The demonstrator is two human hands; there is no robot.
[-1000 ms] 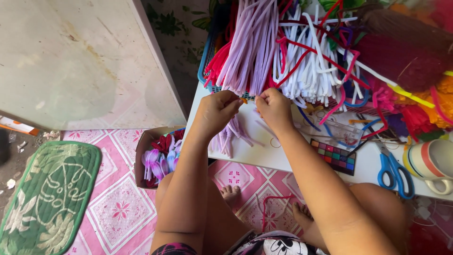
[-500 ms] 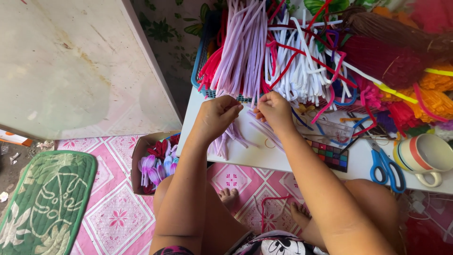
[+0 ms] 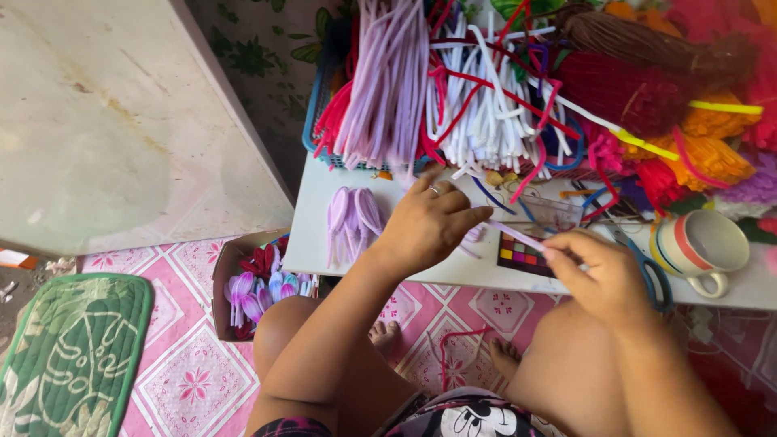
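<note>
Since a second ago both hands have come down from the hanging lilac bundle (image 3: 387, 81), where they were working close together, and now sit apart over the white table (image 3: 312, 235) with a single lilac pipe cleaner (image 3: 518, 236) stretched between them. The left hand (image 3: 429, 226) pinches one end between thumb and forefinger, its other fingers loosely curled, and the right hand (image 3: 603, 275) nips the other end with thumb and fingertips closed tight, so one stem has been drawn free of the bundle and is ready to be shaped (my reading, not something shown). It lies just above a small colour palette (image 3: 522, 255). Finished lilac loops (image 3: 352, 218) rest on the table by the left wrist; a box of flowers (image 3: 255, 283) stands below on the floor, and a striped mug (image 3: 700, 243) is to the right.
</note>
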